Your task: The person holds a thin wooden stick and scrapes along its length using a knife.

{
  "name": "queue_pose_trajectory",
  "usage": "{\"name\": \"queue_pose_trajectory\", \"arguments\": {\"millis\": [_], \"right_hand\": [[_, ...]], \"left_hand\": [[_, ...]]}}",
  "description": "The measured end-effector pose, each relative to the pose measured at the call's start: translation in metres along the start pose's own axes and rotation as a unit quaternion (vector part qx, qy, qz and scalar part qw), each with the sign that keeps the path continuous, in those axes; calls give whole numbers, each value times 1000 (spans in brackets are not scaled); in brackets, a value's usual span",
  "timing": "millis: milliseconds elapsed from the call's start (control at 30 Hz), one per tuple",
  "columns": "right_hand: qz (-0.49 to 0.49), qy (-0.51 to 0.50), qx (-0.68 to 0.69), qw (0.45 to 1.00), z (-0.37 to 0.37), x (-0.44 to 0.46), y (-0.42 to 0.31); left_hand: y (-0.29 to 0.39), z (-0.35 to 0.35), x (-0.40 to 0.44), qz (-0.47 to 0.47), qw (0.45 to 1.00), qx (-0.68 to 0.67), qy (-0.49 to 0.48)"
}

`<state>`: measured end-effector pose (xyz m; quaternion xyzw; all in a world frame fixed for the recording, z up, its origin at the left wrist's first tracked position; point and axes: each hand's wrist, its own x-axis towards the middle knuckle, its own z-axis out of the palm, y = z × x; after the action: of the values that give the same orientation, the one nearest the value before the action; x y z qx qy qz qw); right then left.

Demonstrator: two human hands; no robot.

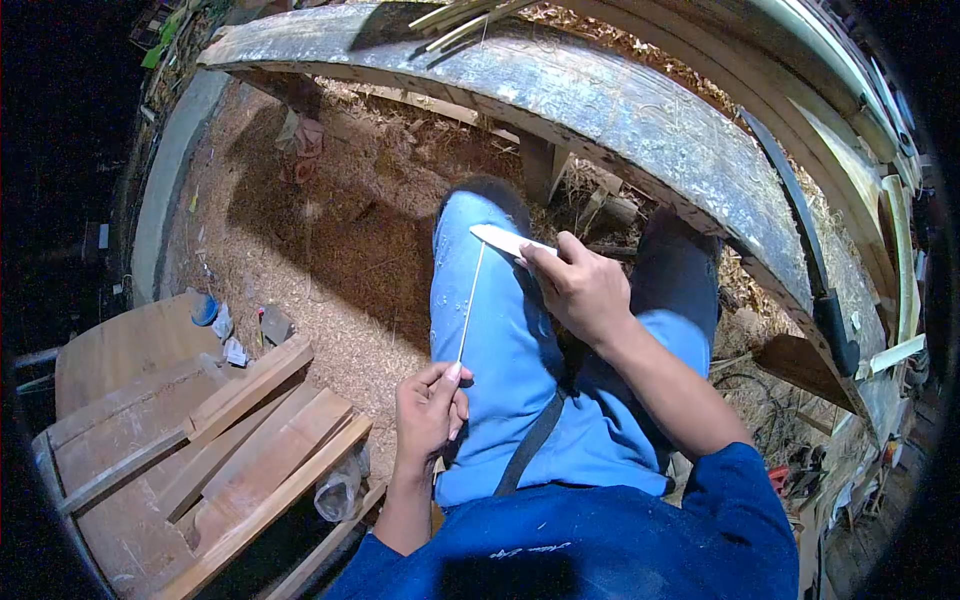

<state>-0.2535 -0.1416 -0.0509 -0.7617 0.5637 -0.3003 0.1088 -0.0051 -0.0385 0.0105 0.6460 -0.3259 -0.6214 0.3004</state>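
Observation:
My left hand [430, 408] pinches the lower end of a thin pale stick [470, 300] between thumb and fingertips. The stick slants upward over the blue trouser leg [455, 255], and its far end meets the underside of a bright, pointed knife blade [497, 239]. Wrapped round the knife's rear is my right hand [583, 287], above the thighs; the handle is hidden in the fist. Small pale shavings cling to the trouser leg beside the stick.
A weathered plank bench [600, 105] curves across the front, carrying thin strips [465, 25] and a long dark blade with a black handle [835, 335]. Wooden boards [270, 450] lie on the left near a clear plastic cup [340, 490]. Shavings cover the ground [330, 340].

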Motion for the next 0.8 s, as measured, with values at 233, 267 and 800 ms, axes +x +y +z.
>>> {"name": "queue_pose_trajectory", "arguments": {"millis": [233,267,800], "right_hand": [[135,-60,-51,988,-9,6,16],[172,-59,-28,983,-14,9,19],[327,-151,614,702,-5,20,5]], "left_hand": [[-10,-4,-8,19,999,9,-25],[-12,-4,-9,22,999,7,-24],[-18,2,-13,56,996,52,-40]]}}
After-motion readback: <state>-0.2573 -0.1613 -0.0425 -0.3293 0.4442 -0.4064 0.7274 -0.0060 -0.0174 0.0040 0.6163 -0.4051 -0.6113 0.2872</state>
